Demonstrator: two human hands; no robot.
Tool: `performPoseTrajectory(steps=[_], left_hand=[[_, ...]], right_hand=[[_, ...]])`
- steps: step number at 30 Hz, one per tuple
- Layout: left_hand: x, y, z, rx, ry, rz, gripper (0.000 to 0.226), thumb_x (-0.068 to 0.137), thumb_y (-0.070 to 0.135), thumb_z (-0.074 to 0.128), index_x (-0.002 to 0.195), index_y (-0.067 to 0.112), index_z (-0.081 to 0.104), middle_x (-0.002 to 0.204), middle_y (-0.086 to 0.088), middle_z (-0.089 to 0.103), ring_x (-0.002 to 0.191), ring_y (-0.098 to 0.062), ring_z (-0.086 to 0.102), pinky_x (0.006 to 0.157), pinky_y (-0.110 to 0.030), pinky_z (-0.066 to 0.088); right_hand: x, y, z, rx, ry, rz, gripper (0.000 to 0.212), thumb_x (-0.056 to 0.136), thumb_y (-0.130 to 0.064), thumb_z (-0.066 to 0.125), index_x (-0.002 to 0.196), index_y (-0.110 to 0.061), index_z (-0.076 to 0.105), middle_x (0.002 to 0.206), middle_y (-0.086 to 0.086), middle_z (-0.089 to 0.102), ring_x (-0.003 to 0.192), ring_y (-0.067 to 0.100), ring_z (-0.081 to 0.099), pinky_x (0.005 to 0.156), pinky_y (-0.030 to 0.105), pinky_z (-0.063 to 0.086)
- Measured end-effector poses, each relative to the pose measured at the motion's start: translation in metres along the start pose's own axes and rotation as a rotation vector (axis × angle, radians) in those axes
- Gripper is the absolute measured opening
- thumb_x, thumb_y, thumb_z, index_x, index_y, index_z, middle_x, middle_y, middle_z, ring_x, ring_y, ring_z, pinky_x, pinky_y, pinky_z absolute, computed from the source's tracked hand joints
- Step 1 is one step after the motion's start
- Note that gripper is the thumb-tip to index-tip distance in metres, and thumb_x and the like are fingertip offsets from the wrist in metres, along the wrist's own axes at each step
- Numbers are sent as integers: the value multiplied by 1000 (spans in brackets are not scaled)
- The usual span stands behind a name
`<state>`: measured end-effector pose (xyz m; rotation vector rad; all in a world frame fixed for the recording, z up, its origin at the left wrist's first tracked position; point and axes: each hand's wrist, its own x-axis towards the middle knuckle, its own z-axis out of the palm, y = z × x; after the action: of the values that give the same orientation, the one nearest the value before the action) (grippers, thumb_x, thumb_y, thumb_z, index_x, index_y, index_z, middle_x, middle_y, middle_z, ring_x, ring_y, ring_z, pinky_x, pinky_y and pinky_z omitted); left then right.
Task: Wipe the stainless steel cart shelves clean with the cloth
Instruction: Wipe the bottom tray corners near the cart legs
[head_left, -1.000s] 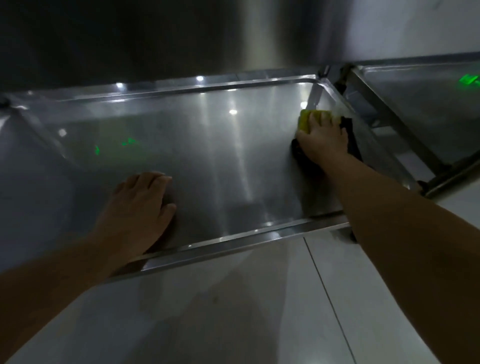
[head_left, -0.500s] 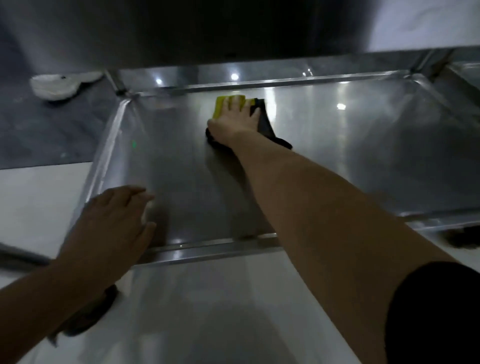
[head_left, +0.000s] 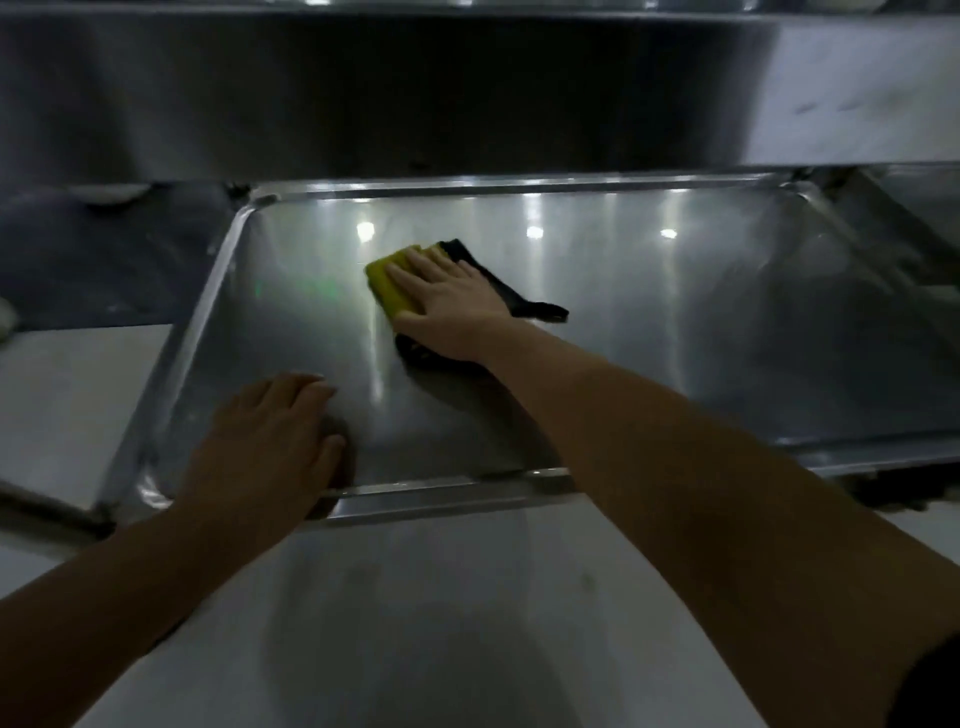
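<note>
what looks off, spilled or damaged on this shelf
Nothing stands out. The right hand presses the yellow and black cloth flat on the steel shelf; the left hand rests by its front rim. No spill or dent shows, though dim light could hide faint smears.

cloth (head_left: 390, 285) on shelf (head_left: 675, 322) centre | left hand (head_left: 270, 441) at near-left rim

Dim light all round. Below me lies a pale glossy floor (head_left: 467, 623); on my left, further off, a darker grey strip (head_left: 104, 270).
</note>
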<state>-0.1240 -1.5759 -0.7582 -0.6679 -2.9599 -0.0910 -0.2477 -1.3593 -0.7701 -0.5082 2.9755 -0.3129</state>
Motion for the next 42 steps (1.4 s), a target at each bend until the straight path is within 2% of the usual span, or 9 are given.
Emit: performPoseTrajectory(steps=[5, 8, 11, 15, 19, 28, 36, 39, 42], left_hand=[[35, 73, 9, -54, 110, 88, 50, 76, 37, 36, 102, 5, 66, 103, -15, 65, 88, -36, 61, 82, -39, 39], [50, 115, 17, -121, 137, 144, 49, 76, 37, 39, 106, 8, 64, 107, -12, 63, 94, -31, 54, 80, -42, 47], [58, 140, 22, -146, 146, 197, 49, 77, 36, 39, 109, 7, 62, 109, -11, 61, 99, -29, 50, 84, -43, 46], [56, 138, 27, -127, 126, 213, 50, 77, 35, 39, 109, 5, 63, 110, -13, 62, 99, -33, 52, 84, -45, 45], [50, 116, 26, -105, 55, 190, 55, 75, 39, 37, 107, 3, 64, 108, -17, 63, 95, -39, 59, 82, -50, 48], [11, 46, 1, -28, 90, 121, 52, 79, 35, 36, 108, 1, 62, 106, -18, 62, 91, -38, 58, 77, -47, 46], [-40, -22, -20, 69, -27, 29, 52, 78, 35, 37, 110, 3, 63, 106, -17, 64, 94, -37, 61, 79, -46, 50], [-53, -27, -21, 67, -22, 2, 37, 78, 25, 49, 105, 3, 63, 99, -16, 64, 88, -35, 61, 74, -45, 51], [-57, -23, -20, 41, 17, 20, 46, 78, 30, 37, 105, 4, 63, 99, -15, 63, 87, -35, 60, 77, -41, 45]], right_hand=[[-71, 134, -24, -29, 77, 333, 67, 94, -50, 38, 153, -33, 11, 161, -2, 3, 148, 18, 2, 118, 39, 4], [-128, 211, -37, -84, 119, 531, 66, 95, -48, 40, 153, -26, 16, 161, 4, 8, 147, 22, 8, 118, 40, 10], [-190, 266, -49, -80, 149, 733, 64, 96, -46, 38, 152, -22, 18, 160, 8, 11, 146, 26, 10, 117, 44, 13], [-241, 284, -52, -66, 203, 921, 60, 96, -43, 35, 150, -19, 22, 159, 11, 13, 144, 31, 11, 115, 49, 15], [-231, 244, -39, -60, 265, 978, 60, 95, -45, 34, 148, -17, 23, 156, 14, 16, 142, 34, 16, 114, 51, 16], [-98, 69, -2, -12, 229, 667, 70, 91, -49, 36, 152, -21, 17, 159, 9, 10, 145, 33, 7, 116, 51, 5], [-15, -110, 30, 13, 18, 107, 73, 92, -54, 37, 154, -26, 9, 161, 5, -2, 147, 30, -5, 117, 50, -3], [-34, -127, 41, -51, 13, -109, 70, 93, -56, 37, 153, -29, 10, 162, 1, 0, 148, 24, -2, 118, 47, 0], [-58, -95, 36, -78, 37, -152, 68, 93, -53, 39, 152, -33, 11, 161, -3, 2, 148, 18, -1, 118, 39, 0]])
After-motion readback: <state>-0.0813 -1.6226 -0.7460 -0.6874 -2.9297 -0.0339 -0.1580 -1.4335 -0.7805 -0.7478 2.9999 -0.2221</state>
